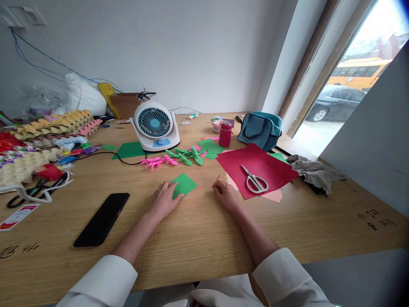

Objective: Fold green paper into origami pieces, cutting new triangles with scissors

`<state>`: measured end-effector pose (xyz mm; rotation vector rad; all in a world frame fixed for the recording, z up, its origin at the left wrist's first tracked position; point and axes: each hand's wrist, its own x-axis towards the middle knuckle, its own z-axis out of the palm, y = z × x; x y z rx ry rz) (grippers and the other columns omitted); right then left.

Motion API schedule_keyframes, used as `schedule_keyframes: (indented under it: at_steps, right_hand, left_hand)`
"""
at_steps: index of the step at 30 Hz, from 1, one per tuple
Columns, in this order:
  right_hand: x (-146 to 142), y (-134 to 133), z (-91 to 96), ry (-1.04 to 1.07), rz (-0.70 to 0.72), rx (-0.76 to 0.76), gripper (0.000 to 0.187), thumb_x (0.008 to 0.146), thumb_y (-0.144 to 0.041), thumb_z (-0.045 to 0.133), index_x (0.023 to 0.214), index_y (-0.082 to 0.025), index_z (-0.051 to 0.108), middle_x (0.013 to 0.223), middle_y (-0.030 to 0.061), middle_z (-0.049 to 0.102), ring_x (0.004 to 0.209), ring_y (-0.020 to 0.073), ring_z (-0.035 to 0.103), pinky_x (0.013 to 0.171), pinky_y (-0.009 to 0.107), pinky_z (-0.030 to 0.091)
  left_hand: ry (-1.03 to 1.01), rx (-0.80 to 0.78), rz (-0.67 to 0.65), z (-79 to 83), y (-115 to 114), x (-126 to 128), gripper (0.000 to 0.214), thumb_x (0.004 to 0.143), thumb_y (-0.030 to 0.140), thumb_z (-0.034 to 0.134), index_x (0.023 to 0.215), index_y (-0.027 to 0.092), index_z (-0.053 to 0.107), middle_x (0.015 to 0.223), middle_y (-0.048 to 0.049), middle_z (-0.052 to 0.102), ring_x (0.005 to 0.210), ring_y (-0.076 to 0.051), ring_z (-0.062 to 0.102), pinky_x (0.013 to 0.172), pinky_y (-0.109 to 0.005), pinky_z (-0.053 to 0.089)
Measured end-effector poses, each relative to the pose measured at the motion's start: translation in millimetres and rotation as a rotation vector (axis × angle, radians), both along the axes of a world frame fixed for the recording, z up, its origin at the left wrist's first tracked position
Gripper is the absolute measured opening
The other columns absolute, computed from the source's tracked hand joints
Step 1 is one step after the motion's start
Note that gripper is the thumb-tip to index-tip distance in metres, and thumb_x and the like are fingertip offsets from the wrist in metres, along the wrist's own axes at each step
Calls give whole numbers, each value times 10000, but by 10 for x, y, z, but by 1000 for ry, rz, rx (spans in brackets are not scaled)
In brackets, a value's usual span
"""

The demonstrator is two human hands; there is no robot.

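Note:
A small green paper square (184, 184) lies on the wooden table (198, 238) in front of me. My left hand (164, 199) rests on its left edge, fingers stretched out flat on the paper. My right hand (225, 194) lies on the table just right of the square, apart from it, with its fingers curled in; I see nothing in them. White scissors (254, 179) lie on a red paper sheet (257, 169) to the right of that hand.
A black phone (102, 218) lies at the left. Behind are folded green (187, 155) and pink (156, 162) paper shapes, a small fan (155, 125), a red bottle (225, 133), a blue bag (260, 129), a grey cloth (315, 170) and paper craft piles (41, 136).

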<state>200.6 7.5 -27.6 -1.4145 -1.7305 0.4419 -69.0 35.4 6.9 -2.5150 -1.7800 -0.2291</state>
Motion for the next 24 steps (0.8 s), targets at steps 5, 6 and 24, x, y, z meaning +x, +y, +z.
schedule_keyframes:
  at_steps: [5,6,24]
  right_hand:
    - [-8,-14,16,-40,11,-9,136,831,-131,508,802,-222,605,829,26,664,757,176,594,688,281,414]
    - [-10,-17,22,-46,12,-12,137,832,-131,507,802,-221,605,828,26,664,754,175,592,688,280,412]
    - [-61,-36,47,45,28,-63,111,822,-146,521,792,-210,607,804,24,673,729,166,605,674,275,413]
  left_hand:
    - [-33,-151,184,109,201,-30,880,737,614,651,1451,152,421,1417,-209,492,1284,-400,462,1021,-476,395]
    - [-33,-189,222,139,247,-30,926,685,636,682,1440,162,434,1421,-217,484,1290,-423,452,1007,-505,402]
    - [-683,-413,130,104,467,24,336,611,462,697,781,195,583,870,-70,708,914,-305,654,745,-352,493]
